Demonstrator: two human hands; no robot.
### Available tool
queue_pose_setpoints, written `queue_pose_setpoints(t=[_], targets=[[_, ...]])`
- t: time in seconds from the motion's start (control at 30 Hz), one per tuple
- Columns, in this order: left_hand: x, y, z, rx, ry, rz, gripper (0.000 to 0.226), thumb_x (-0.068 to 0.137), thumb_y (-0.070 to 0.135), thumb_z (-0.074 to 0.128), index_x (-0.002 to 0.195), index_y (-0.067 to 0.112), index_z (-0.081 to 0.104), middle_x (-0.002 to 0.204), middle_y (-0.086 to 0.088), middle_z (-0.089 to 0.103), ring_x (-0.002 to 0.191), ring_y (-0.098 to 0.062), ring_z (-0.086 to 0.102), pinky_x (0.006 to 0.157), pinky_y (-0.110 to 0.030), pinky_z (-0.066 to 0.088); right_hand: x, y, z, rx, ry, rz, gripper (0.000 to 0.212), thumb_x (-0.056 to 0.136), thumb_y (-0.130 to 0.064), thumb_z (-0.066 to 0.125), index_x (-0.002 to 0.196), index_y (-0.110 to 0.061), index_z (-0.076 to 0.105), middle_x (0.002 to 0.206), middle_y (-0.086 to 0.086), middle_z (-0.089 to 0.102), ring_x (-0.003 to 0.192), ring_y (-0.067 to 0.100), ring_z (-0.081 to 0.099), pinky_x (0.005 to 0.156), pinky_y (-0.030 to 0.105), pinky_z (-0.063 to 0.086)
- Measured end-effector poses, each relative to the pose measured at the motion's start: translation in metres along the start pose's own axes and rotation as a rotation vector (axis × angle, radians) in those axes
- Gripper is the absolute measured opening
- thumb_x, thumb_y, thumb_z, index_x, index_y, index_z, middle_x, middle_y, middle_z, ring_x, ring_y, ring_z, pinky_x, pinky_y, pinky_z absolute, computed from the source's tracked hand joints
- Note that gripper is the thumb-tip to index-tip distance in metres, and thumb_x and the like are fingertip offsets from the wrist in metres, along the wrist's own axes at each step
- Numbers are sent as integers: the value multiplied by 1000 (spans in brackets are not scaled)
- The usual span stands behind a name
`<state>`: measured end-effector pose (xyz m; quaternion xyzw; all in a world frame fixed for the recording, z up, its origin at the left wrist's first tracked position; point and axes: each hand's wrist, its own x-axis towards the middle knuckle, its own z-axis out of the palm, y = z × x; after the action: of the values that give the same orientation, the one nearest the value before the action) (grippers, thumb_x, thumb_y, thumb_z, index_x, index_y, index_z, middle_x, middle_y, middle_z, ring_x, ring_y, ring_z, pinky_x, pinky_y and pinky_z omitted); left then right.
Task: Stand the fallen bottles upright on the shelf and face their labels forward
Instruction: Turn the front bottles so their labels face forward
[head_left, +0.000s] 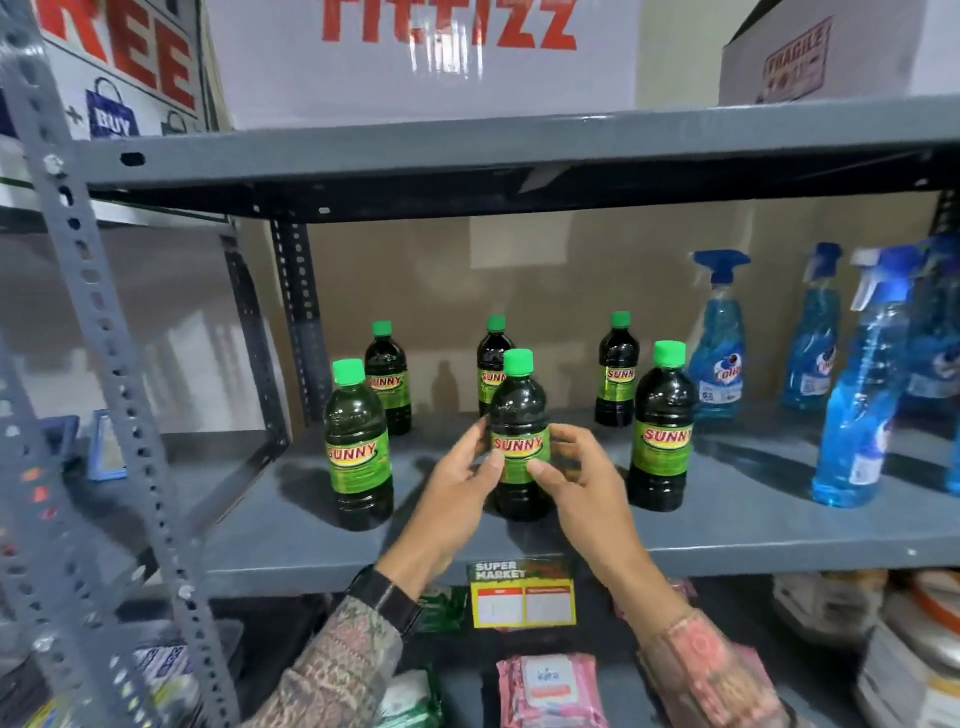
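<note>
Several dark bottles with green caps and green "SUNNY" labels stand upright on the grey metal shelf. The front middle bottle is upright with its label facing me; my left hand grips its left side and my right hand its right side, thumbs on the label. A front left bottle and a front right bottle stand beside it, labels forward. Three more stand behind: back left bottle, back middle bottle partly hidden, back right bottle.
Blue spray bottles stand at the shelf's right. A perforated grey upright rises at the left. A yellow price tag hangs on the shelf's front edge. White cartons sit on the shelf above, packets on the shelf below.
</note>
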<state>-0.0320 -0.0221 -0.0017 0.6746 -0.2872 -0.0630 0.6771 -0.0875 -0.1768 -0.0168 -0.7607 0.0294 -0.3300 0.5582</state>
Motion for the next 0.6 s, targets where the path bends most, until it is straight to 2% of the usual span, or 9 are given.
queue_pose_setpoints(t=[0.07, 0.17, 0.23, 0.3, 0.4, 0.6], targets=[[1, 3, 2, -51, 12, -26, 51, 108, 22, 50, 108, 70, 64, 119, 33, 72, 112, 9, 67, 79, -13, 55, 3, 0, 4, -11, -8, -6, 35, 94, -18, 76, 123, -33, 63, 116, -19, 72, 106, -5, 66, 94, 34, 56], [2, 4, 2, -86, 25, -62, 53, 109, 22, 48, 105, 72, 65, 122, 28, 73, 116, 5, 67, 88, -21, 55, 5, 1, 5, -22, -28, 19, 36, 96, -21, 74, 126, -37, 60, 121, -18, 70, 113, 0, 65, 98, 37, 55], [2, 5, 3, -110, 22, -75, 53, 110, 23, 46, 104, 71, 67, 119, 28, 74, 112, 6, 69, 81, -15, 56, 7, -1, 2, 62, -79, 52, 36, 99, -27, 70, 126, -47, 58, 125, -21, 68, 113, -5, 64, 95, 30, 54], [2, 6, 4, -116, 32, -100, 45, 110, 23, 44, 111, 62, 67, 115, 26, 76, 108, 5, 71, 73, -10, 55, 9, -4, -1, 206, -153, 104, 36, 103, -27, 66, 126, -53, 58, 126, -21, 69, 112, -10, 64, 93, 22, 52], [0, 9, 10, -82, 21, -134, 34, 111, 25, 44, 127, 51, 58, 119, 25, 75, 110, 4, 70, 75, -11, 56, 13, -2, -2, 269, -181, 127, 35, 104, -22, 63, 128, -48, 62, 126, -17, 72, 113, -7, 66, 92, 22, 53], [-4, 16, 17, -25, 29, -134, 34, 110, 27, 44, 122, 56, 57, 118, 31, 73, 112, 7, 68, 81, -15, 57, 12, 3, -5, 266, -174, 106, 43, 104, -19, 64, 141, -39, 57, 134, -11, 68, 126, 7, 62, 102, 31, 53]])
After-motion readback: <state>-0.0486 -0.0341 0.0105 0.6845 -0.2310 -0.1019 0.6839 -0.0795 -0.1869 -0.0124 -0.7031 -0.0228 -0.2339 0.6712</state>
